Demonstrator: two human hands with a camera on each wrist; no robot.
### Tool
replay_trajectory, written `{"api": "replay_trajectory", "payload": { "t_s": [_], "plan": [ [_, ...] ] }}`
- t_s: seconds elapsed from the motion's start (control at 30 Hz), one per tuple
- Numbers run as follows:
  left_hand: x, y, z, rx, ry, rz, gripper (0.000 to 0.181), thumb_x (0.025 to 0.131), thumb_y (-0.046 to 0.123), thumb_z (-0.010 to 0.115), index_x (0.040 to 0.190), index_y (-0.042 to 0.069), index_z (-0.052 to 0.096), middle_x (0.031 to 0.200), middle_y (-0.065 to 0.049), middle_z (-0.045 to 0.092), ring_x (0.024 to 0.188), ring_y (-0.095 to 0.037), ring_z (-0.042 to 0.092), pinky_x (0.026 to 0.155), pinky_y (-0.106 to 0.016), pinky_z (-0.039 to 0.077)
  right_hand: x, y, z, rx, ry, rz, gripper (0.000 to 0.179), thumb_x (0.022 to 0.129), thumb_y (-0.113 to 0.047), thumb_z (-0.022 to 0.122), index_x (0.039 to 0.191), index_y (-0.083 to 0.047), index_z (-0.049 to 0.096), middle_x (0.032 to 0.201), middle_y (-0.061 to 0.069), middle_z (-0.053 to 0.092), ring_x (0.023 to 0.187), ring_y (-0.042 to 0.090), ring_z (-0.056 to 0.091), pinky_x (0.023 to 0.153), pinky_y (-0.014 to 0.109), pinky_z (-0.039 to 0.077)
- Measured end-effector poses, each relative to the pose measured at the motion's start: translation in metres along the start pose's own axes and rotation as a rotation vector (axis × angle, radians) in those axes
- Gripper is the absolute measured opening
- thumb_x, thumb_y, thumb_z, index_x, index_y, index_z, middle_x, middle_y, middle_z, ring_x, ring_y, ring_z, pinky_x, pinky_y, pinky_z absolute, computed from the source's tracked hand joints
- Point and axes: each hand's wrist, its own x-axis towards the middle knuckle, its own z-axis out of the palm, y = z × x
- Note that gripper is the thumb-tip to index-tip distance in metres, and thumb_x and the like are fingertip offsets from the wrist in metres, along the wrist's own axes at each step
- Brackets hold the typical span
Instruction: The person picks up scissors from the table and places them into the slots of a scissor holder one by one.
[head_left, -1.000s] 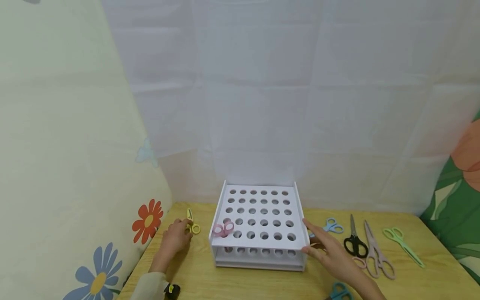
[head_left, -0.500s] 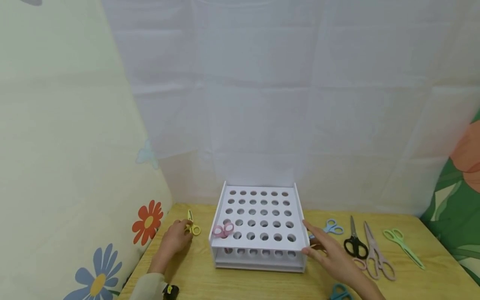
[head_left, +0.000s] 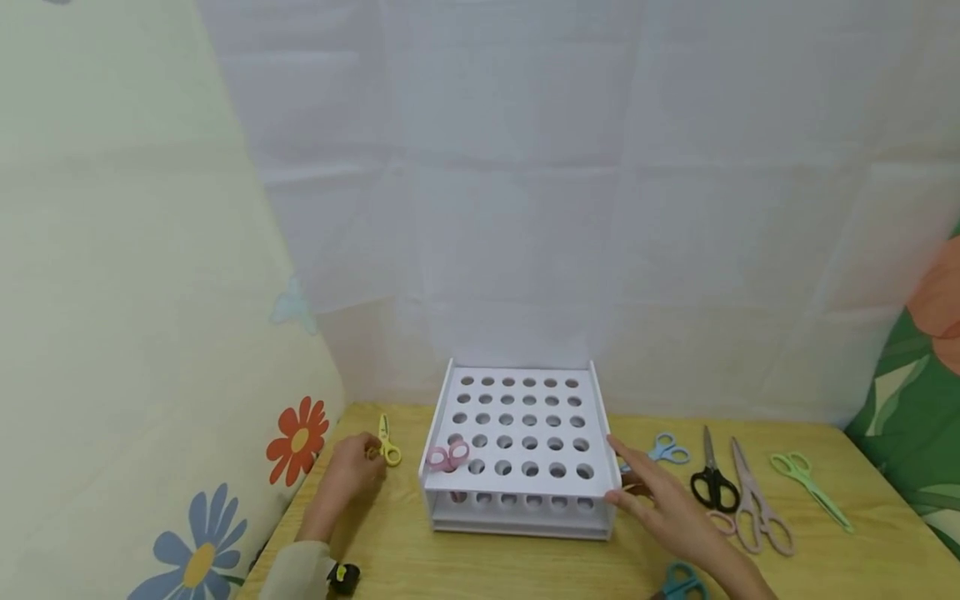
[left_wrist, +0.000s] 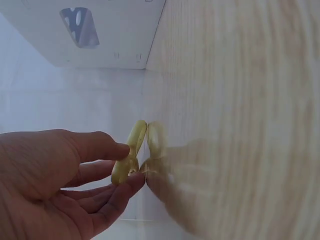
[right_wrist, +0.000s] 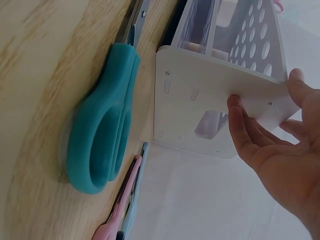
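Small yellow scissors (head_left: 386,437) lie near the table's far left, their blades pointing away. My left hand (head_left: 356,468) pinches one of their handle loops; in the left wrist view the thumb and fingers close on the yellow handle (left_wrist: 123,169) right at the tabletop. A white rack (head_left: 517,484) with rows of round holes stands in the middle. Pink scissors (head_left: 448,459) sit in a hole at its front left, loops up. My right hand (head_left: 663,510) rests against the rack's right side, thumb at the front corner and extended fingers on the side panel (right_wrist: 192,75).
Right of the rack lie light blue scissors (head_left: 670,450), black scissors (head_left: 715,485), large pale pink scissors (head_left: 757,510) and light green scissors (head_left: 806,482). Teal scissors (right_wrist: 95,125) lie below the right forearm. A white cloth (head_left: 510,208) hangs behind the table, with a flowered cloth (head_left: 172,333) at left.
The yellow scissors have turned and shifted very slightly to the right under my left hand. My right hand stays against the rack.
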Motion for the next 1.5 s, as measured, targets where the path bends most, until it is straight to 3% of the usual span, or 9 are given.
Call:
{"api": "replay_trajectory", "payload": {
  "t_s": [0.1,0.27,0.37,0.6,0.9,1.03,1.13,1.27,1.5],
  "plan": [
    [0.002,0.002,0.002,-0.019,0.013,-0.014,0.02,0.088,0.003,0.073,0.105,-0.007,0.069,0.096,-0.013,0.068,0.086,-0.027,0.062,0.074,-0.043,0.054,0.0,0.001,-0.001,-0.007,0.002,-0.007,0.072,0.095,-0.027,0.073,0.158,-0.016,0.04,0.144,0.017,0.053,0.098,0.013,0.067,0.086,0.052,0.053],
    [0.003,0.005,0.002,-0.023,0.06,0.015,0.006,0.091,0.004,0.072,0.092,-0.002,0.073,0.087,-0.008,0.069,0.083,-0.026,0.065,0.069,-0.042,0.055,0.001,0.001,-0.001,0.022,-0.019,0.018,0.073,0.096,-0.031,0.071,0.159,-0.017,0.038,0.146,0.018,0.051,0.1,0.015,0.067,0.088,0.048,0.053],
    [0.003,0.008,0.0,-0.041,0.087,0.029,0.009,0.094,0.008,0.072,0.088,0.002,0.073,0.085,-0.006,0.069,0.083,-0.025,0.066,0.068,-0.041,0.055,0.002,0.001,-0.001,0.047,-0.031,0.035,0.073,0.096,-0.032,0.07,0.159,-0.018,0.037,0.147,0.017,0.05,0.101,0.017,0.067,0.089,0.046,0.054],
    [0.002,0.01,-0.003,0.028,0.179,0.108,0.014,0.098,0.022,0.071,0.092,0.009,0.072,0.092,-0.008,0.072,0.082,-0.025,0.067,0.069,-0.042,0.055,0.002,0.0,-0.002,0.047,-0.042,0.053,0.073,0.096,-0.035,0.07,0.16,-0.019,0.036,0.147,0.016,0.05,0.101,0.017,0.067,0.089,0.048,0.053],
    [0.002,0.014,-0.015,0.103,0.253,0.196,0.025,0.104,0.033,0.061,0.106,0.009,0.07,0.101,-0.011,0.073,0.074,-0.023,0.066,0.062,-0.042,0.051,0.002,0.0,-0.002,0.052,-0.042,0.07,0.073,0.096,-0.035,0.07,0.16,-0.021,0.036,0.148,0.015,0.049,0.1,0.014,0.066,0.089,0.053,0.052],
    [0.0,0.015,-0.021,0.123,0.29,0.232,0.022,0.105,0.033,0.06,0.106,0.012,0.068,0.096,-0.008,0.073,0.063,-0.016,0.061,0.057,-0.039,0.048,0.001,0.001,-0.001,0.053,-0.046,0.061,0.072,0.097,-0.035,0.069,0.16,-0.02,0.036,0.148,0.014,0.05,0.1,0.012,0.066,0.089,0.051,0.053],
    [-0.002,0.015,-0.025,0.12,0.316,0.264,0.021,0.106,0.029,0.057,0.107,0.01,0.066,0.081,-0.006,0.069,0.056,-0.012,0.054,0.054,-0.039,0.045,0.0,0.002,0.0,0.055,-0.04,0.05,0.072,0.097,-0.033,0.069,0.16,-0.02,0.036,0.148,0.013,0.05,0.1,0.013,0.066,0.087,0.05,0.053],
    [-0.001,0.014,-0.026,0.114,0.359,0.267,0.023,0.107,0.027,0.055,0.104,0.007,0.065,0.071,-0.003,0.064,0.053,-0.011,0.053,0.05,-0.037,0.043,0.0,0.002,0.0,0.042,-0.032,0.042,0.071,0.097,-0.031,0.069,0.16,-0.021,0.036,0.148,0.013,0.05,0.1,0.014,0.066,0.086,0.049,0.054],
    [-0.001,0.013,-0.031,0.101,0.379,0.233,0.025,0.108,0.026,0.054,0.101,0.004,0.064,0.084,-0.01,0.071,0.055,-0.013,0.056,0.051,-0.037,0.044,0.0,0.002,0.0,0.017,-0.029,0.036,0.071,0.097,-0.032,0.07,0.159,-0.018,0.038,0.148,0.015,0.05,0.099,0.01,0.066,0.086,0.048,0.054]
  ]
}}
